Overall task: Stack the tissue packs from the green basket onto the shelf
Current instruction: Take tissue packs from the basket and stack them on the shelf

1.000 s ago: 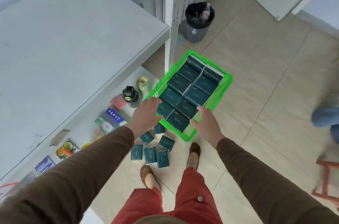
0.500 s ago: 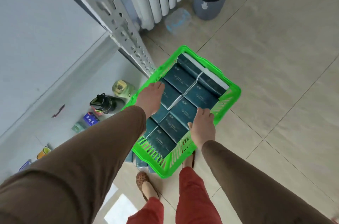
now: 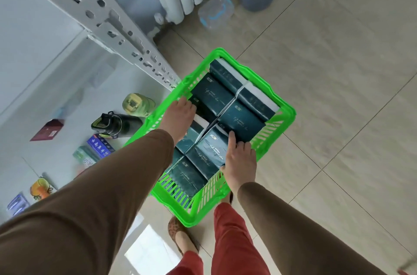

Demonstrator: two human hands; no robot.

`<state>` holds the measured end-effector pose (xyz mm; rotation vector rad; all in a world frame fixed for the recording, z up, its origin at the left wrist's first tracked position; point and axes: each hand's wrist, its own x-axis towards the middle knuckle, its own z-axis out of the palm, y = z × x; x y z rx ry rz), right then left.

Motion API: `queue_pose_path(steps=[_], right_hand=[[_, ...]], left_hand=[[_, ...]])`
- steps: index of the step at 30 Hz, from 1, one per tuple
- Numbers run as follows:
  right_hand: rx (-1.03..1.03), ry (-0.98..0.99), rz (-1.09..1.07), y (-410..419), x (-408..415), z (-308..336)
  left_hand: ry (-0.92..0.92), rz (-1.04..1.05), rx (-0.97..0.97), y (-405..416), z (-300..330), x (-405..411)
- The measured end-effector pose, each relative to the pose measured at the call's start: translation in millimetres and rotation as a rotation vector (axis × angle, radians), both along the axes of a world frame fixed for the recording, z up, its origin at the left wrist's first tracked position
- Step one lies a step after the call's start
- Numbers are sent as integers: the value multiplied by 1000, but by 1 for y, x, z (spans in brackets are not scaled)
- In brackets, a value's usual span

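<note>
- Your view has swung down and in: a second ago the green basket (image 3: 225, 139) sat low by your feet with both hands at its near rim; now it fills the centre of the head view and both hands are inside it.
- Your left hand (image 3: 178, 119) lies at about 9 o'clock in the basket, over the left column of tissue packs (image 3: 239, 114). Its fingers reach forward onto a pack, but whether they grip it you cannot tell from here, since the back of the hand hides them.
- Your right hand (image 3: 241, 157) sits at about 5 o'clock, fingers fairly straight and close together, tips resting on the edge of a pack (image 3: 212, 150) in the right column; the thumb is tucked at the pack's near side, a touch, not yet a firm hold.
- The packs lie in two columns, dark teal, filling the basket; none appears lifted out.
- The shelf (image 3: 45, 98) lies at 9 to 10 o'clock, with its slotted upright (image 3: 126, 38) running to the basket's far-left corner; bottles (image 3: 121, 121) and small boxes lie on its lower board.
- Judgement: the reach is done, the grasp is the step in hand; stacking has not begun.
</note>
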<state>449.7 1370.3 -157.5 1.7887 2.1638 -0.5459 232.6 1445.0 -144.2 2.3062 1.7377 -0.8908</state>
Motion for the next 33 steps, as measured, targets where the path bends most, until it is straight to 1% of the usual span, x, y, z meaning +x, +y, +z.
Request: queue_pose_path(steps=[3,5,7,9,11,13,17,20,24,29,33], right_hand=[[-50,79,-79,8,-3,16],[-59,210,-142,10,-3,30],[-99,473,-245,8,0,46],[-161,731,-300,3,-5,75],[-198,886,-273,-8,-19,114],[-229,993,-240,-26,-42,155],[-260,1168,-185,-86,-100,231],[-312,1241,-122,-145,-152,280],[-357,1238,-4,-225,-231,325],[-447,1308,120,-299,-336,370],[-461,1299,222,-334,-415,386]], left_hand=[[-6,43,54,-22,11,-9],[-47,166,126,-42,31,-20],[-123,350,172,-66,57,-34],[-243,561,192,-97,86,-49],[-441,764,238,-135,118,-66],[-614,913,307,-182,151,-85],[-711,1128,433,-293,220,-128],[-811,1260,520,-384,266,-164],[-845,1310,655,-500,321,-220],[-722,1346,883,-608,373,-303],[-662,1378,969,-662,392,-367]])
